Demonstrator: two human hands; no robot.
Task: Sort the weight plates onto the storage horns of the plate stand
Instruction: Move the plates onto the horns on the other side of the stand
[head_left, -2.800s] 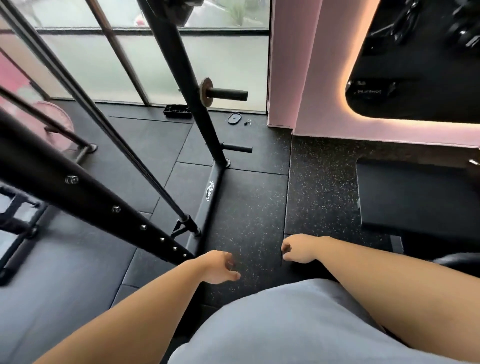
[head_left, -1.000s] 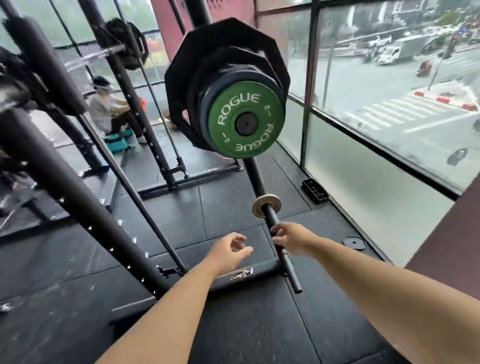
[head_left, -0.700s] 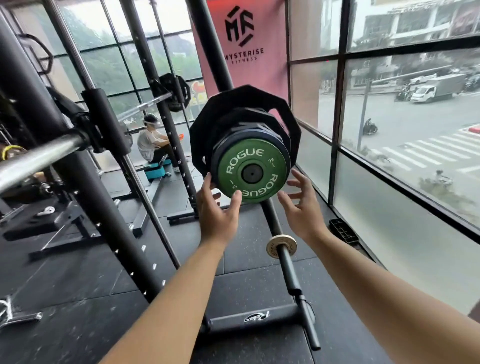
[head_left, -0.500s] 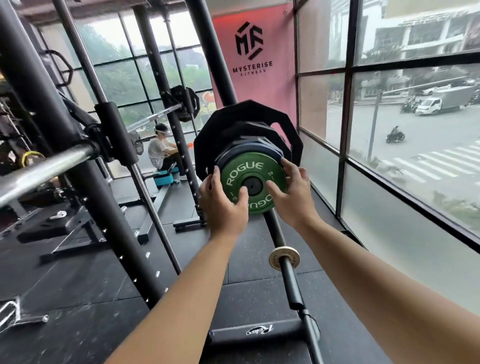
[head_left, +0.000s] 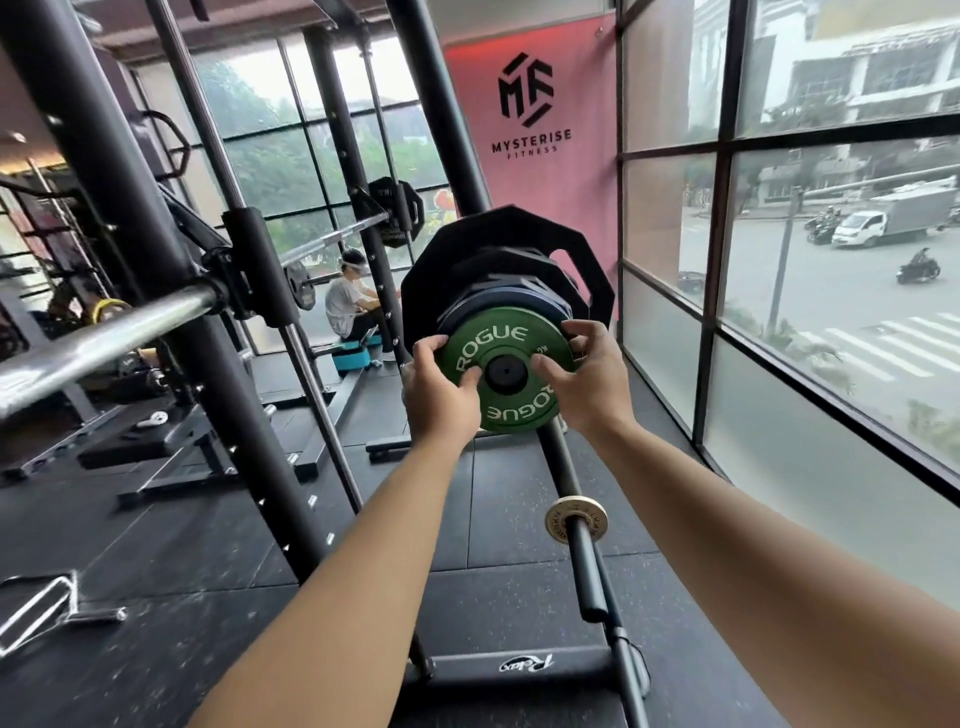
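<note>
Head view: the left hand (head_left: 441, 400) and the right hand (head_left: 587, 384) gripped the green plate (head_left: 511, 338) at the front of the top horn (head_left: 505, 373). They seemed ready to slide it off, which needed a straight pull back.

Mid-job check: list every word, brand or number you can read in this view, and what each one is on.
"ROGUE", twice, the lower one upside down: green plate.
"MYSTERISE FITNESS", under a logo: pink banner.
"Relax", upside down, in script: rack base foot.
Too small to read: the small print on the green plate and the lettering on the small gold plate.
</note>
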